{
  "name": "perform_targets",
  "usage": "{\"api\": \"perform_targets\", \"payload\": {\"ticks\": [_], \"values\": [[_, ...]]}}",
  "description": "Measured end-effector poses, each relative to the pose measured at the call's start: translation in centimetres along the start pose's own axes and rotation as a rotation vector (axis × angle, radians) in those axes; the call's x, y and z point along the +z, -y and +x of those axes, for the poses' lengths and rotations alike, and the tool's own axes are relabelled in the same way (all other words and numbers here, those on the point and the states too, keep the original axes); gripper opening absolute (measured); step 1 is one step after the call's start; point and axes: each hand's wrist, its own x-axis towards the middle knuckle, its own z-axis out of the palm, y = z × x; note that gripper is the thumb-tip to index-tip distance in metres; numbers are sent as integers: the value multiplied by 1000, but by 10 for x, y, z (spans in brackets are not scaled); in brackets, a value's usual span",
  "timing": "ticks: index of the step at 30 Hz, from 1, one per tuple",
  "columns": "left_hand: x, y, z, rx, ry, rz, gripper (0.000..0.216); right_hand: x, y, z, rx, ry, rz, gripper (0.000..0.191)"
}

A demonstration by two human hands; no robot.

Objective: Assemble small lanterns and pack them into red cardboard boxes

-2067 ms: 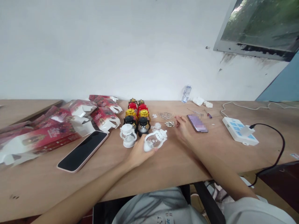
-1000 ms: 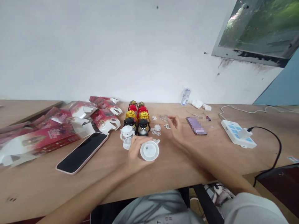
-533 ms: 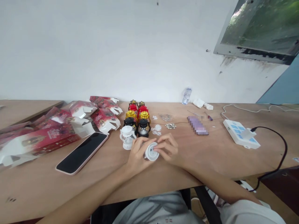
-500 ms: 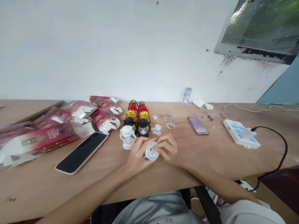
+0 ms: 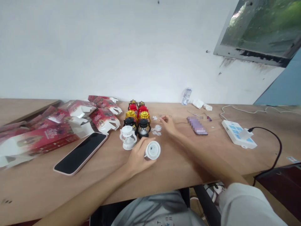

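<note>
1. One tipped white lantern [image 5: 153, 150], right of the black phone [image 5: 81, 153], sits in your curled left hand [image 5: 138, 157]; hold it steady.
2. Your right hand [image 5: 169, 125], farther right, half closes; whether it holds anything is hidden.

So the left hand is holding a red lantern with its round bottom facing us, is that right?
Not quite: the lantern in the left hand is white, not red. The head view shows this. Its round bottom does face us, as you said.
</note>
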Motion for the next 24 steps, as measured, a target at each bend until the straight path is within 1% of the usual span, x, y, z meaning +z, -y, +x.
{"api": "perform_targets", "payload": {"ticks": [3, 6, 8, 11, 14, 16, 18, 19, 21, 22, 24], "values": [[0, 0, 0, -16, -9, -10, 55, 15, -6, 35, 103, -12, -50, 7], [-1, 0, 1, -39, -24, -14, 51, 23, -9, 51, 171, -44, -79, 7], [-1, 0, 1, -49, -22, -20, 49, 22, -6, 48, 173, -77, -77, 6], [-1, -1, 1, -54, -11, -41, 46, 14, 8, 23, 100, -109, -41, 7], [-1, -2, 2, -57, -4, -54, 46, 5, 30, -21, -16, -111, 5, 12], [-1, -2, 2, -64, -2, -50, 45, 0, 45, -53, -105, -125, 19, 11], [-1, -2, 3, -71, -8, -43, 43, -3, 56, -82, -390, -119, 12, 6], [-1, -2, 3, -71, -11, -38, 42, -4, 60, -93, -515, -71, -5, 5], [-2, -1, 3, -61, -17, -23, 39, -6, 64, -108, -699, 4, -56, 9], [-2, 0, 3, -52, -24, -14, 38, -6, 65, -112, -750, 35, -84, 10], [-2, 1, 3, -36, -36, 6, 36, -6, 65, -115, -796, 67, -126, 10]]}}
